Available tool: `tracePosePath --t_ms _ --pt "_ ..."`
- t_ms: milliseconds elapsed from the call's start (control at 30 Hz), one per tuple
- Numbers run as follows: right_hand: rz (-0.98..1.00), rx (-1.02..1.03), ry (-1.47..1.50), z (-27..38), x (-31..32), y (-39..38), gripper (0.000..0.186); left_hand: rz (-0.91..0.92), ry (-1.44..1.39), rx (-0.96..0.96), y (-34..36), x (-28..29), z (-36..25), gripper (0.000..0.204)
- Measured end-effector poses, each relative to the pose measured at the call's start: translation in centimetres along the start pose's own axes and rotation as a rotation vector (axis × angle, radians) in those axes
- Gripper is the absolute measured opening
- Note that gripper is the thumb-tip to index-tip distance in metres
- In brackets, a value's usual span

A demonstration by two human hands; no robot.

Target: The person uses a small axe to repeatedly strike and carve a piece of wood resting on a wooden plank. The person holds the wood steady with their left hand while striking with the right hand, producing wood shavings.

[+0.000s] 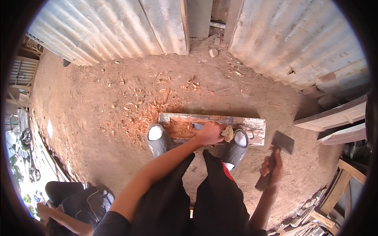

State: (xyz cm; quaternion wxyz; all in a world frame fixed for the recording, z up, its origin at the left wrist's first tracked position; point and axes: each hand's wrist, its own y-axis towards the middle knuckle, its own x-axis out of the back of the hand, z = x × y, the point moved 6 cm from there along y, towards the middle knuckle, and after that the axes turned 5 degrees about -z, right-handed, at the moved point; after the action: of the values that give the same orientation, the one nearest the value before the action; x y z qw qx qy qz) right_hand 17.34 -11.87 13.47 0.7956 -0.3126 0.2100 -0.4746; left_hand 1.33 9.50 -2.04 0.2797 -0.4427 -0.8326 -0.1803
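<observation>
A long board (256,135) with worn, pale paint lies across the ground in front of me, its left part cut into a reddish hollow. My left hand (211,133) is closed round a chisel (228,133), whose frayed wooden butt sticks out to the right. Its metal blade points left, toward the hollow; whether the edge touches the wood is hard to tell. Off the board's right end, my right hand (272,167) grips a mallet (283,142) with a dark, blocky head, held raised and apart from the chisel. My feet in grey shoes (237,148) rest at the board's near edge.
Wood chips (147,114) litter the brown earth beyond and left of the board. Corrugated metal sheets (106,31) stand at the back. Timber pieces (334,114) lie at right, with more scrap wood (334,192) lower down. Another person (75,204) sits at lower left.
</observation>
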Motion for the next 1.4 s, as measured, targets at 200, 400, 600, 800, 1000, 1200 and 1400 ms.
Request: tracePosePath --t_ms 200,400,600,800,1000,1200,1400 --pt "0.194 -0.065 -0.339 -7.8 -4.6 1.1 0.043 0.003 0.036 0.013 0.6 -0.2 -0.6 0.031" --pt "0.161 -0.098 -0.320 -3.4 -4.3 0.8 0.035 0.007 0.023 0.041 0.5 0.1 -0.3 0.024" --pt "0.367 0.004 -0.706 -4.3 -6.6 0.2 0.029 -0.015 0.016 0.021 0.5 -0.3 0.0 0.029" --pt "0.118 0.143 -0.444 -2.0 -6.3 -0.8 0.036 -0.011 0.024 0.042 0.6 0.2 -0.1 0.028" --pt "0.295 -0.305 -0.453 -2.9 -6.8 1.7 0.040 -0.086 0.019 0.055 0.7 0.8 0.3 0.026" --pt "0.015 0.039 -0.200 -2.8 -5.4 2.7 0.047 -0.038 0.064 0.047 0.7 -0.1 0.2 0.025" --pt "0.338 -0.239 -0.420 -1.3 -7.8 1.7 0.046 -0.067 0.093 0.022 0.4 0.1 0.1 0.022"
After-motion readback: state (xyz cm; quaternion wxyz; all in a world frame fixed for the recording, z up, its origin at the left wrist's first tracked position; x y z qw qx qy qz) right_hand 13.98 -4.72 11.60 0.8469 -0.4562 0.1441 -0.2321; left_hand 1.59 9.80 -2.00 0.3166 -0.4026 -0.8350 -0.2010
